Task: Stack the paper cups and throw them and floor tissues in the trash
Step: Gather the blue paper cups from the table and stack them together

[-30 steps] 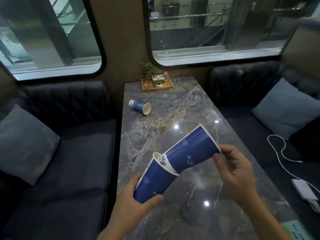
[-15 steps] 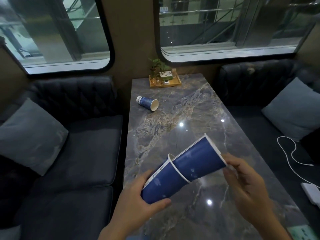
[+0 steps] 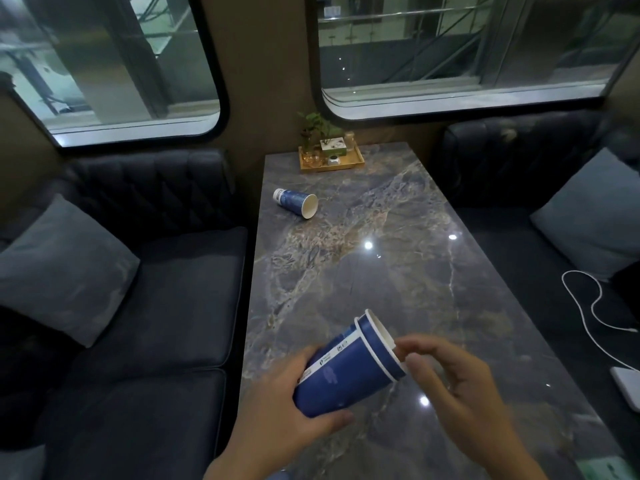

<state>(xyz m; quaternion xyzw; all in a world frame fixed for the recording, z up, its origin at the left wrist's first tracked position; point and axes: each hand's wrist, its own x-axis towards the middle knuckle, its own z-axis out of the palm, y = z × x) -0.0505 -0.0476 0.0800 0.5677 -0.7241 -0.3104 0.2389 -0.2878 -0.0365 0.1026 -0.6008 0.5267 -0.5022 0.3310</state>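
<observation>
The two nested blue cups (image 3: 349,367) hang tilted above the near end of the desk (image 3: 398,278), rims pointing up and to the right, one rim sitting just outside the other. The left hand (image 3: 287,414) has its grip wrapped round the base end, thumb beneath and fingers (image 3: 294,362) behind, so the stack juts out to the right of that grip. The right hand (image 3: 460,382) is at the rims with its fingers loosely curled and parted; the fingertips seem to just touch the inner rim, holding nothing firmly. A third blue cup (image 3: 296,206) lies on its side near the desk's far left edge, mouth facing right. Beyond it, at the far edge, a wooden tray (image 3: 356,161) carries a small plant (image 3: 313,128).
</observation>
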